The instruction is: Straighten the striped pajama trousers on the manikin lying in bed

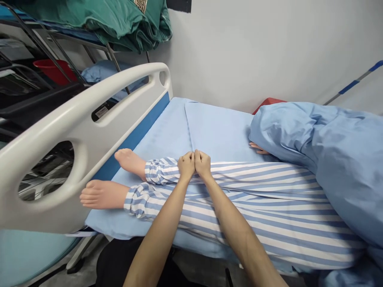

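Observation:
My left hand (pixel 187 164) and my right hand (pixel 202 163) are closed into fists, pressed side by side over the far leg of the blue-and-white striped trousers (pixel 254 175). What the fingers hold, if anything, is hidden beneath them. A raised crease in the light blue bed sheet (pixel 218 127) runs from the wall side right up to the fists. The trousers are on a manikin-like figure lying on the bed. Its bare near foot (pixel 104 194) and far foot (pixel 131 162) point left, with the cuffs gathered at the ankles.
A white footboard (pixel 119 85) with cut-out openings closes off the bed's left end. At right, a bunched blue quilt (pixel 344 151) covers the upper body, the figure's hand (pixel 259 149) showing below it. Behind the footboard stand racks with green cloth (pixel 119 24) and a red basin (pixel 55 71).

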Available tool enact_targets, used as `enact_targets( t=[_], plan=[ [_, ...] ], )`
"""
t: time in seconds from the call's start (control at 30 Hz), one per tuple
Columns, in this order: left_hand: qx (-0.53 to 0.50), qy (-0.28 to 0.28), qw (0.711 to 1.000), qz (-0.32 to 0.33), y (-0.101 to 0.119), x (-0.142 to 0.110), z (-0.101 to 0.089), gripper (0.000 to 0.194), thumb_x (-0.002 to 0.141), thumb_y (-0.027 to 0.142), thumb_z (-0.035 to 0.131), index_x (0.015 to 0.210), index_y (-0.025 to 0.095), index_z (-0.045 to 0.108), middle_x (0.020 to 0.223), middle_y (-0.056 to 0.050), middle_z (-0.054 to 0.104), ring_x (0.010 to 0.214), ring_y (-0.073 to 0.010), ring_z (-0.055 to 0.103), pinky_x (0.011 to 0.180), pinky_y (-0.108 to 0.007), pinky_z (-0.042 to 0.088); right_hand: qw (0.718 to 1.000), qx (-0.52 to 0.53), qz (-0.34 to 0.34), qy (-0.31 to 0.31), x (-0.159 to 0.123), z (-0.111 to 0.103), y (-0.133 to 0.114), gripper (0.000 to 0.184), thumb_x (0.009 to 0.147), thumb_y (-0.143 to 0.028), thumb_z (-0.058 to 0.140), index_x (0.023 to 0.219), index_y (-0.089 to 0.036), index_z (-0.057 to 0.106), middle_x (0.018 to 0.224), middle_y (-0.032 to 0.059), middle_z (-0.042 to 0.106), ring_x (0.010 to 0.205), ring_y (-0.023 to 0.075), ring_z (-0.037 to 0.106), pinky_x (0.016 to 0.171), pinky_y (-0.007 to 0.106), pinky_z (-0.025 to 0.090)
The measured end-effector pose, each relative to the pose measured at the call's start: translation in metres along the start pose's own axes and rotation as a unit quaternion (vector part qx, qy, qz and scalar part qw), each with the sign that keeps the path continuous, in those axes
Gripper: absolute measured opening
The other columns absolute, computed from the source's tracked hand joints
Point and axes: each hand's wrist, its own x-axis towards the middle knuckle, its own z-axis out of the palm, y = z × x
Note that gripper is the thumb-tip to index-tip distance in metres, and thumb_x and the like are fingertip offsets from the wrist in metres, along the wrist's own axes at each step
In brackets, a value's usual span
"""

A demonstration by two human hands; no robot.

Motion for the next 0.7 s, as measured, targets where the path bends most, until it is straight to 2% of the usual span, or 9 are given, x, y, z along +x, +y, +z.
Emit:
enact_targets(
  t=[0.1, 0.2, 0.3, 0.4, 0.5, 0.6, 0.7],
  plan=[
    [0.014, 0.005, 1.000, -0.005, 0.002, -0.001, -0.002, 0.037, 0.094, 0.026, 0.047, 0.057, 0.021, 0.050, 0.059, -0.002, 0.057, 0.058, -0.0148, 0.044, 0.062, -0.029, 0.024, 1.000, -0.027, 0.001, -0.002, 0.000, 0.000, -0.002, 0.044, 0.097, -0.039, 0.035, 0.057, -0.022, 0.042, 0.055, -0.0012, 0.049, 0.056, 0.0133, 0.042, 0.057, 0.026, 0.029],
    [0.015, 0.010, 1.000, -0.007, 0.002, -0.002, -0.004, 0.037, 0.094, 0.026, 0.047, 0.057, 0.021, 0.051, 0.062, -0.003, 0.060, 0.060, -0.0152, 0.046, 0.062, -0.029, 0.024, 0.999, -0.047, 0.004, -0.027, 0.003, -0.006, -0.009, 0.043, 0.096, -0.037, 0.036, 0.055, -0.022, 0.040, 0.053, -0.0023, 0.045, 0.056, 0.0134, 0.040, 0.056, 0.025, 0.029],
    [0.009, 0.008, 1.000, 0.007, 0.001, -0.004, -0.004, 0.038, 0.093, 0.026, 0.048, 0.056, 0.021, 0.049, 0.061, -0.002, 0.059, 0.060, -0.0149, 0.046, 0.063, -0.029, 0.024, 0.996, -0.055, -0.033, -0.055, 0.008, -0.022, -0.024, 0.044, 0.095, -0.038, 0.037, 0.054, -0.022, 0.036, 0.051, -0.0037, 0.038, 0.055, 0.0125, 0.036, 0.056, 0.025, 0.027],
    [0.011, 0.020, 1.000, 0.017, 0.001, -0.004, -0.003, 0.037, 0.091, 0.023, 0.048, 0.054, 0.021, 0.045, 0.058, -0.001, 0.055, 0.059, -0.0141, 0.044, 0.063, -0.029, 0.023, 0.995, -0.041, -0.077, -0.044, 0.014, -0.043, -0.043, 0.046, 0.096, -0.041, 0.035, 0.054, -0.022, 0.032, 0.052, -0.0044, 0.032, 0.053, 0.0113, 0.031, 0.055, 0.026, 0.023],
    [0.004, 0.035, 0.999, 0.014, 0.001, -0.003, -0.001, 0.037, 0.088, 0.021, 0.048, 0.052, 0.020, 0.040, 0.055, 0.000, 0.050, 0.057, -0.0131, 0.039, 0.063, -0.030, 0.022, 0.995, -0.022, -0.093, -0.036, 0.017, -0.057, -0.055, 0.047, 0.097, -0.042, 0.034, 0.055, -0.022, 0.029, 0.052, -0.0047, 0.028, 0.053, 0.0105, 0.028, 0.055, 0.026, 0.022],
    [-0.006, 0.039, 0.999, 0.009, 0.000, -0.002, 0.001, 0.036, 0.086, 0.022, 0.048, 0.052, 0.020, 0.037, 0.052, 0.001, 0.045, 0.056, -0.0126, 0.034, 0.062, -0.030, 0.021, 0.995, -0.016, -0.092, -0.043, 0.016, -0.060, -0.051, 0.047, 0.098, -0.043, 0.034, 0.056, -0.022, 0.030, 0.052, -0.0044, 0.030, 0.053, 0.0104, 0.028, 0.055, 0.026, 0.023],
    [-0.006, 0.041, 0.999, 0.012, 0.000, -0.003, 0.002, 0.037, 0.085, 0.022, 0.047, 0.051, 0.020, 0.034, 0.051, 0.002, 0.040, 0.055, -0.0120, 0.032, 0.062, -0.030, 0.023, 0.996, -0.014, -0.071, -0.049, 0.011, -0.053, -0.026, 0.047, 0.098, -0.042, 0.033, 0.056, -0.022, 0.030, 0.052, -0.0043, 0.031, 0.053, 0.0107, 0.030, 0.055, 0.026, 0.023]
  ],
)
